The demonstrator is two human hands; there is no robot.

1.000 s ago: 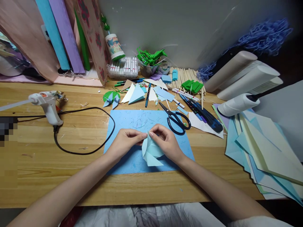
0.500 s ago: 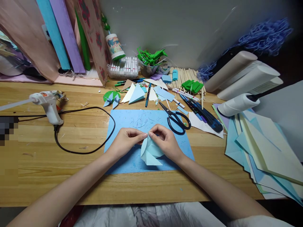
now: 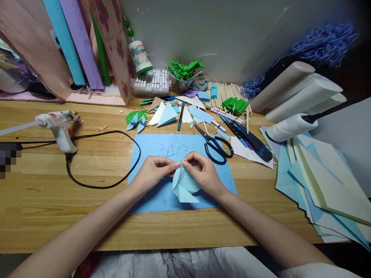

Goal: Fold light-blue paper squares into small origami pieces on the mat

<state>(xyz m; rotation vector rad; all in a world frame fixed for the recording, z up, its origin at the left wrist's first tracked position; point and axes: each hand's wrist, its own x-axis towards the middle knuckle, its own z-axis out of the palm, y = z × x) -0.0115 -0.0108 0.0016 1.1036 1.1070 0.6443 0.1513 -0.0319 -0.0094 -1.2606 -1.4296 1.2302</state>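
Observation:
A folded piece of light blue paper [image 3: 185,187] is held above the blue sheet [image 3: 156,148] on the table. My left hand [image 3: 158,170] pinches its top corner between thumb and finger. Close beside it, my right hand [image 3: 201,172] pinches the same corner from the other side, the fingertips nearly touching. The paper's lower part curls and flares out below my hands, with one pointed flap toward me. Black-handled scissors [image 3: 216,146] lie partly on the blue sheet, just beyond my right hand.
A white glue gun [image 3: 59,129] with a looped black cord stands at left. Paper pieces [image 3: 168,114], pens [image 3: 236,131] and wooden sticks [image 3: 227,94] lie toward the wall. Stacked coloured paper [image 3: 327,173] and white rolls [image 3: 292,129] are at right. A marker box [image 3: 152,83] sits at the back.

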